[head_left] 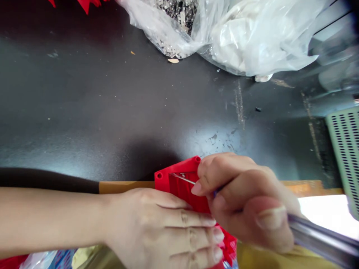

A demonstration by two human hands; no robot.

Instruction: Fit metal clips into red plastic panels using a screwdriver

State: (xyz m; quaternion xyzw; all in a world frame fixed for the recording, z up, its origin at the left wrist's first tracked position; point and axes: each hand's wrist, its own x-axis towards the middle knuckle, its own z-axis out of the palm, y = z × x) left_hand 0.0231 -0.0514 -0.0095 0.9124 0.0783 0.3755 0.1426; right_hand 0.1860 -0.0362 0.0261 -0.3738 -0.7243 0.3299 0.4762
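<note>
Red plastic part (179, 188): angular moulded piece with a small round hole at each of two corners, sitting at the near edge of the table, between the two hands
Thin steel pin (183, 179): lies across a shallow recess in the part, its tip close to a small metal fitting (183, 173) too small to make out
Left hand (159, 224): flat and closed over the lower side of the part, fingers together, pinning it from above
Right hand (241, 198): curled narrow around the tool, thumb low and forefinger resting on the part's upper edge
Chrome tubular handle (322, 237): runs from the right hand toward the lower right corner, a bit of blue showing near the fingers
Jagged red pieces (228, 246): bunched just under the left fingertips, touching the part
Tan strip (126, 187): runs along the table edge behind the part
Dark speckled worktop (98, 112): scuffed, with pale marks
Clear plastic bag of small silvery pieces (174, 26): at the far side, well apart from the hands
Clear plastic bag of white material (252, 37): just beside that bag
Pale green perforated crate (344, 157): at the right edge, near the right hand
</note>
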